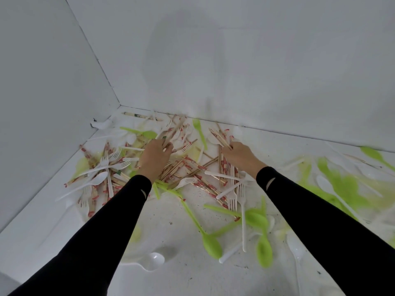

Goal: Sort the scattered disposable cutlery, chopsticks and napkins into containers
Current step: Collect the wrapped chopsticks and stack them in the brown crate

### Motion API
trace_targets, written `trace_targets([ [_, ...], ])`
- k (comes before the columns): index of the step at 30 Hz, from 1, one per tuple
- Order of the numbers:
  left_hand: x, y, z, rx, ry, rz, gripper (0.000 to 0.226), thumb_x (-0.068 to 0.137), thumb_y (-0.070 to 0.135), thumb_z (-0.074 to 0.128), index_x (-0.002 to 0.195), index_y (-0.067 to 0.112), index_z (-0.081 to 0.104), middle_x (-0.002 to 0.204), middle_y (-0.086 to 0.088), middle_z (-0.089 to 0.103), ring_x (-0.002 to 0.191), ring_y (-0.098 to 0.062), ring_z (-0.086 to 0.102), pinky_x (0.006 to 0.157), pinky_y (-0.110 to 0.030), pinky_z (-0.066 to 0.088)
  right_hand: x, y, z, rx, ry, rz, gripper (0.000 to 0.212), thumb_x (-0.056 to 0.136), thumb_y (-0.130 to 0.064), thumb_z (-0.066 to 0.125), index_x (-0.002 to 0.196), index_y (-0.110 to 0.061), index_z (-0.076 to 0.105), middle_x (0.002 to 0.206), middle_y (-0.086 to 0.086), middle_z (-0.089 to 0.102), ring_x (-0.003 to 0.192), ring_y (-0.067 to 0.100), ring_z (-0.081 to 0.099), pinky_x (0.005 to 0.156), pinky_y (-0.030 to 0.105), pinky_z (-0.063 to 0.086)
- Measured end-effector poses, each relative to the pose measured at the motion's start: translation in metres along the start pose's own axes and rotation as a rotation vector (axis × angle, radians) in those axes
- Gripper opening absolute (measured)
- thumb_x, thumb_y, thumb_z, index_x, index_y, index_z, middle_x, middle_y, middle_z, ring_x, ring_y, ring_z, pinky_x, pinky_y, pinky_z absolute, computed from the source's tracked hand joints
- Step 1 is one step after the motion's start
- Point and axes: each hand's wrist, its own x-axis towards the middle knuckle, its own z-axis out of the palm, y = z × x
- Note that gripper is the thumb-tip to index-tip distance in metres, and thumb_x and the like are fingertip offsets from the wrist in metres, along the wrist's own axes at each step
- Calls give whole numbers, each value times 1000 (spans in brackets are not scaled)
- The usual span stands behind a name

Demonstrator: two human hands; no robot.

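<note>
While both arms in black sleeves point(119, 221) are reaching out toward the corner, the left hand point(157, 154) and the right hand point(240, 154) are working in the thick part of the mess. Chopsticks point(188, 165) in red and white paper are lying in a big heap on the white surface point(181, 274), close to where the two walls point(256, 71) are meeting. White forks point(186, 181), a white spoon point(97, 179) and green spoons point(211, 245) are lying over and under them. The left hand is curling its fingers around a few chopsticks at the far side of the heap, and their ends are poking out past the fingers. The right hand is pinching another little bunch of chopsticks, and that bunch is pointing up and away toward the wall. I think each hand is picking only sticks because they are long and thin and easy to gather into one bunch, so one kind is getting pulled out first. Forks are lying tangled with the sticks, so a fork may be catching when a bunch is lifting. More green and white cutlery is lying well apart on the right side, but it is looking blurry there. No box or cup for sorting is showing, and I cannot tell if any napkins are there, so most of the job is waiting.
</note>
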Motion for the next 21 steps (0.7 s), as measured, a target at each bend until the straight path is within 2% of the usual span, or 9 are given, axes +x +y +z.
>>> trace_targets([
  [2,2,-8,0,120,-44,-19,23,95,41,59,94,19,69,88,2,58,79,-19,57,60,-27,39,2,3,14,-61,19,9,20,94,-33,51,85,-15,48,73,-2,50,59,13,47,56,25,42],
  [5,0,-7,-1,229,-87,-42,21,95,40,59,93,21,66,79,6,56,72,-17,53,52,-25,35,0,4,34,-243,97,1,35,94,-43,56,101,-10,46,77,-3,48,67,14,48,54,26,34],
  [7,-1,-6,-3,276,-120,-58,17,97,36,57,92,22,64,74,8,52,70,-17,52,50,-25,31,-1,2,43,-270,164,9,46,92,-45,58,114,-6,45,88,0,54,76,19,53,56,27,33],
  [9,0,-7,-6,341,-169,-40,15,97,32,56,90,20,63,77,5,56,75,-19,58,55,-27,34,1,0,48,-286,220,31,47,95,-39,57,122,-3,43,104,6,61,88,25,60,64,29,39],
  [11,0,-9,-7,388,-187,15,15,96,28,57,88,19,65,86,2,60,81,-22,61,61,-28,38,2,0,45,-312,237,75,36,97,-22,50,125,0,44,110,11,64,95,28,64,67,30,41],
  [13,-1,-11,-6,349,-140,59,14,98,24,55,92,17,65,91,2,54,81,-21,56,63,-32,40,1,3,38,-296,214,105,28,94,-10,47,120,-1,47,103,10,64,89,27,63,66,30,42],
  [16,0,-7,-9,243,-60,125,19,100,23,52,98,7,62,97,-5,50,84,-24,50,64,-35,40,-4,11,21,-276,151,107,6,89,-14,53,85,-11,49,76,1,53,71,22,54,56,25,37],
  [18,3,-1,-12,214,-56,142,24,102,25,49,100,4,60,101,-10,53,84,-27,51,69,-36,41,-8,17,8,-215,110,106,27,90,-21,56,67,-15,43,65,-1,48,58,17,49,49,24,34],
  [21,4,14,-17,230,-7,152,20,104,26,41,100,10,52,91,-8,58,81,-30,56,77,-39,41,-18,25,-13,-64,34,94,34,94,-30,55,65,-15,48,59,-3,49,52,12,46,46,18,35],
])
